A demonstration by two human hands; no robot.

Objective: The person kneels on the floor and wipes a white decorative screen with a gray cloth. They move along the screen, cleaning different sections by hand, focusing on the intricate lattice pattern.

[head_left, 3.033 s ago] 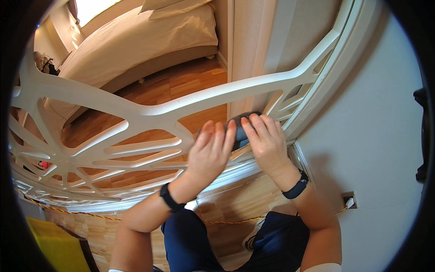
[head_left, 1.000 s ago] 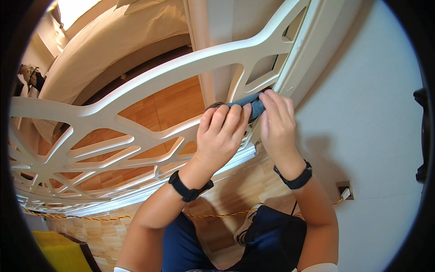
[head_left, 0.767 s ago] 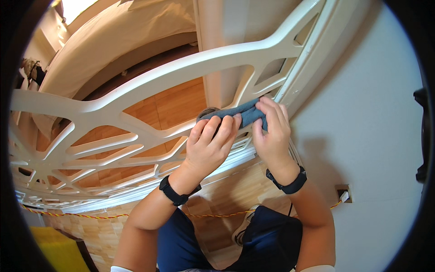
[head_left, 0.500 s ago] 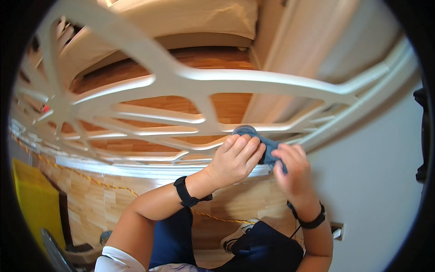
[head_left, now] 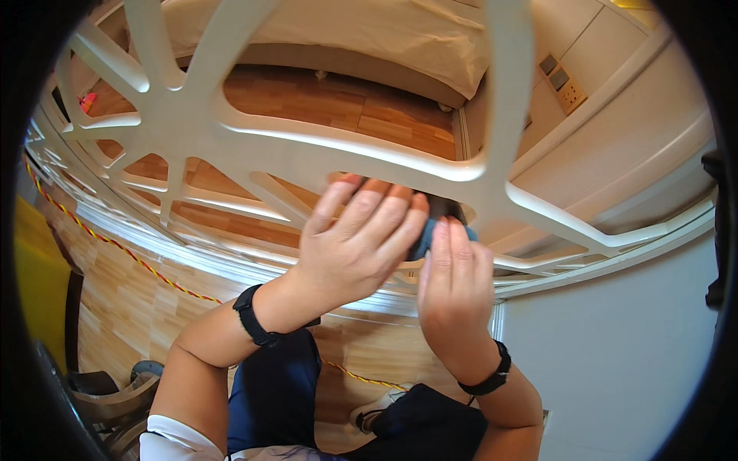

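A white lattice panel point(head_left: 284, 157) with rounded cut-outs stands upright across the view. My left hand point(head_left: 357, 242) is closed at one of its lower cut-outs, with the fingertips reaching to the edge of the bar. Beside its little finger shows a piece of blue-grey cloth point(head_left: 420, 247), mostly covered by my hands. My right hand point(head_left: 459, 288) pinches this cloth from the right, its fingers pressed together. A dark patch shows in the cut-out just above the cloth, too hidden to make out. Both wrists wear black straps.
Behind the panel are a wooden floor point(head_left: 307, 100) and a draped bed point(head_left: 369, 31). A pale wall point(head_left: 600, 353) lies to the right. A red-yellow twisted cord point(head_left: 138, 265) runs along the floor; a yellow object point(head_left: 38, 284) stands at left.
The view has shifted relative to the panel. My hands have come closer together, and the cloth is now more hidden between them. My left fingers reach farther into the cut-out.
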